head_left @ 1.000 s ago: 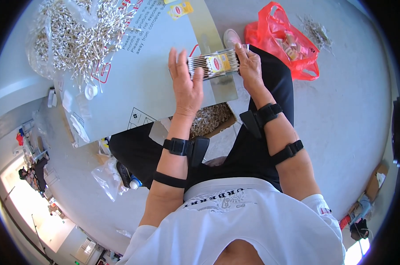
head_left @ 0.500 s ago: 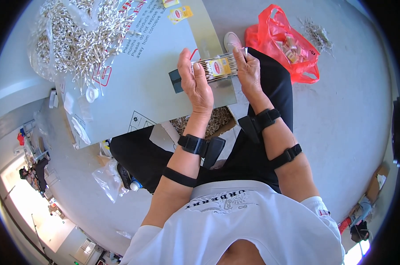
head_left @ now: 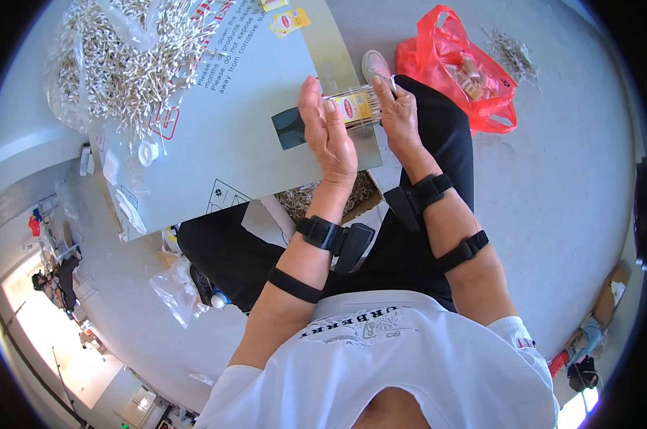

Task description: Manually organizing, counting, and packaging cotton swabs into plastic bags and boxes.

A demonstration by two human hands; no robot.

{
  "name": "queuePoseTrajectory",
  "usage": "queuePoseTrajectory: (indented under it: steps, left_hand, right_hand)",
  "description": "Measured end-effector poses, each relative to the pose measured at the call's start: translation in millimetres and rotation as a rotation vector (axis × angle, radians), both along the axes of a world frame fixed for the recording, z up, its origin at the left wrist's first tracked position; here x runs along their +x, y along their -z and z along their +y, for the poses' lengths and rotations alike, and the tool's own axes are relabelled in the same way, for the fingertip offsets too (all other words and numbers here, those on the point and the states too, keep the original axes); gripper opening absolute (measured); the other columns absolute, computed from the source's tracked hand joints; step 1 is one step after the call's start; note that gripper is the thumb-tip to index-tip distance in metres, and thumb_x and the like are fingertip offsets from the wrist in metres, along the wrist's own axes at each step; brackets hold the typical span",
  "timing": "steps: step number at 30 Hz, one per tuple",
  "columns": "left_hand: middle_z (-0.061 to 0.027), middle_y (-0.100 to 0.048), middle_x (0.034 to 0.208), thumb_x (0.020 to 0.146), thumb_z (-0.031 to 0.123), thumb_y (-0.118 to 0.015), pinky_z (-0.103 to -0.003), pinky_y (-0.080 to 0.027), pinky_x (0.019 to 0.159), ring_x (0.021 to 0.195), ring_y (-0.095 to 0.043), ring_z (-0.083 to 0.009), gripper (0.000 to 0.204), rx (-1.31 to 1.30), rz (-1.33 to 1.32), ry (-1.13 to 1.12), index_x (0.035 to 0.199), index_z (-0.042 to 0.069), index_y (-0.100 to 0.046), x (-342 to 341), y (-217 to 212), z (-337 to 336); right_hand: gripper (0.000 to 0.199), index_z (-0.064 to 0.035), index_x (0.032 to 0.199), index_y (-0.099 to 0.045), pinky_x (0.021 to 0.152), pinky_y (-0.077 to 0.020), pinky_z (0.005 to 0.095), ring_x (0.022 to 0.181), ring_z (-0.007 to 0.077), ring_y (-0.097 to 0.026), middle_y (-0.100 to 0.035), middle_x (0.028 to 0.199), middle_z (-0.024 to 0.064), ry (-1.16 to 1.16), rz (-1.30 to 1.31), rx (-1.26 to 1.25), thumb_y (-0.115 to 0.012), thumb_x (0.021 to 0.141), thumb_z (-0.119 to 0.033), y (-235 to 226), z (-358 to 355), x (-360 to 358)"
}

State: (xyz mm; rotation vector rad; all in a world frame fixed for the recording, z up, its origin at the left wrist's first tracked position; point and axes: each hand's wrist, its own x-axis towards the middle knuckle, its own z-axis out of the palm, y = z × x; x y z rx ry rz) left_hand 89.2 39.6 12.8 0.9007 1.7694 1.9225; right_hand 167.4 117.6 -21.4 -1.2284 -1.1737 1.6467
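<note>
Item: clear tube of cotton swabs (head_left: 358,107), pressed end to end between left hand (head_left: 328,132) and right hand (head_left: 397,114), both grasping it. Step, as judged: packing or closing; next needs steady squeeze. Beneath the grip: grey board (head_left: 245,143). Left, beyond: loose swab heap (head_left: 123,64). Right, beyond: red bag (head_left: 466,71) on grey floor (head_left: 566,214).

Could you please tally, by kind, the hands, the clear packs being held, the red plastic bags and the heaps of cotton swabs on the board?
Hands: 2, the left hand and right hand
Clear pack of swabs, held between both hands: 1
Red plastic bag: 1
Heap of loose cotton swabs on the grey board: 1
Total: 5
</note>
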Motion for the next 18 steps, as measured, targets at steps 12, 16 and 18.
queuePoseTrajectory:
  steps: [12,16,18]
  left_hand:
    - [-0.0171,-0.047,0.137,0.070,0.019,-0.077,-0.045,-0.027,0.114,0.134,-0.038,-0.0350,0.073,-0.309,0.720,0.343,0.135,0.004,-0.047,-22,-9,-2]
    - [-0.0119,-0.050,0.130,0.060,0.020,-0.083,-0.047,-0.028,0.111,0.130,-0.039,-0.0344,0.075,-0.433,0.910,0.404,0.128,0.006,-0.053,-32,-17,3]
    - [-0.0109,-0.050,0.128,0.059,0.020,-0.084,-0.047,-0.028,0.110,0.129,-0.040,-0.0340,0.074,-0.464,0.913,0.410,0.125,0.007,-0.055,-38,-18,5]
  right_hand:
    - [0.042,-0.0012,0.096,-0.067,0.062,-0.0447,0.0235,0.070,0.0053,-0.054,-0.063,0.080,-0.0010,-0.109,0.028,-0.044,-0.058,0.098,-0.042,-2,2,7]
    - [0.042,-0.0036,0.093,-0.066,0.057,-0.0429,0.0231,0.065,0.0046,-0.053,-0.062,0.077,-0.0021,-0.080,0.083,-0.047,-0.058,0.097,-0.045,-6,2,6]
    - [0.042,-0.0072,0.090,-0.066,0.051,-0.0390,0.0220,0.060,0.0038,-0.051,-0.059,0.073,-0.0037,-0.169,-0.005,-0.157,-0.059,0.095,-0.049,-11,4,14]
